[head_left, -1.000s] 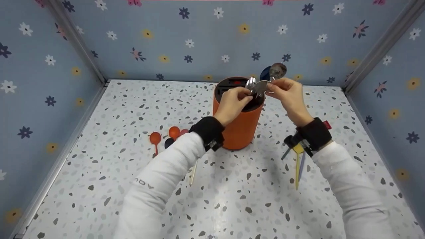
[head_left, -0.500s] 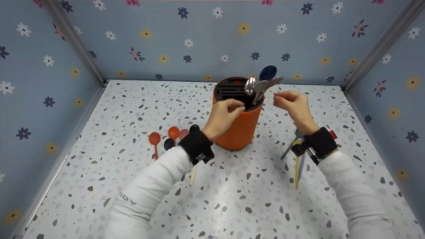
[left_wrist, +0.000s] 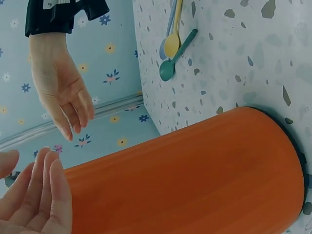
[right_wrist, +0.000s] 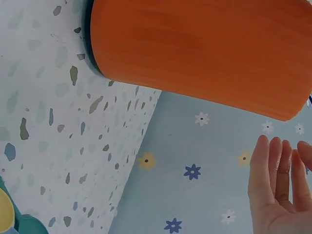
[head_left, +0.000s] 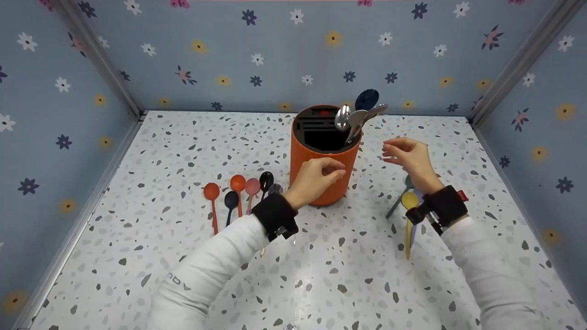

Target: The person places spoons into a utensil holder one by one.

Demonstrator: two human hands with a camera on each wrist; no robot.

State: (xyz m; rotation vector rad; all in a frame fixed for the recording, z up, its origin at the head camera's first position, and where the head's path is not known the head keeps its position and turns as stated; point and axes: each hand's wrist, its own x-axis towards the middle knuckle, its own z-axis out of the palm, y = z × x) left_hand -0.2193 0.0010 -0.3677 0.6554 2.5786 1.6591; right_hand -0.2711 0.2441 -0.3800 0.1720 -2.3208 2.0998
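Note:
An orange cylindrical utensil holder with a dark slotted top stands upright near the back of the table. Several metal spoons and a dark blue spoon lean out of its right side, heads up. In front of the holder is my left hand, fingers relaxed and holding nothing; in the left wrist view its fingers overlap the orange wall. My right hand hovers to the right of the holder, apart from it, fingers loosely bent with nothing between them.
Left of the holder lies a row of spoons: red, orange, pink, black and dark. At right, a green spoon, a yellow spoon and a lavender one lie together. Flowered walls enclose the table.
Both hands have let go of the metal spoons at the holder and drawn back, the left down and toward the front, the right down and to the right. One metal spoon has tipped lower.

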